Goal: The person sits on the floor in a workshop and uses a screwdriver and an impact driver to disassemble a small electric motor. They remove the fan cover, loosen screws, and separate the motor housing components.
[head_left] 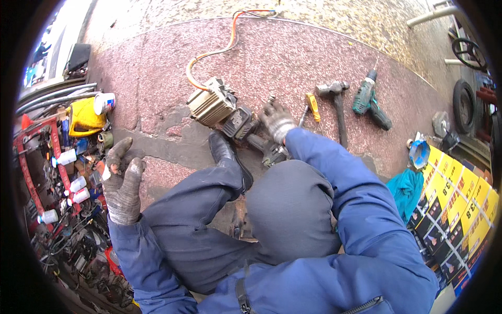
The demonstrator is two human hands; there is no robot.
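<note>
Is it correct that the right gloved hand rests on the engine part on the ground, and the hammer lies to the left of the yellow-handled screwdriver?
Not quite. In the head view the hammer lies right of the yellow-handled screwdriver. The right gloved hand does rest on the engine part.

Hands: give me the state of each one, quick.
Left hand: open, gloved fingers spread, holding nothing, raised near the cluttered tool rack.
Right hand: gloved, resting on the motor assembly; grip cannot be told.
</note>
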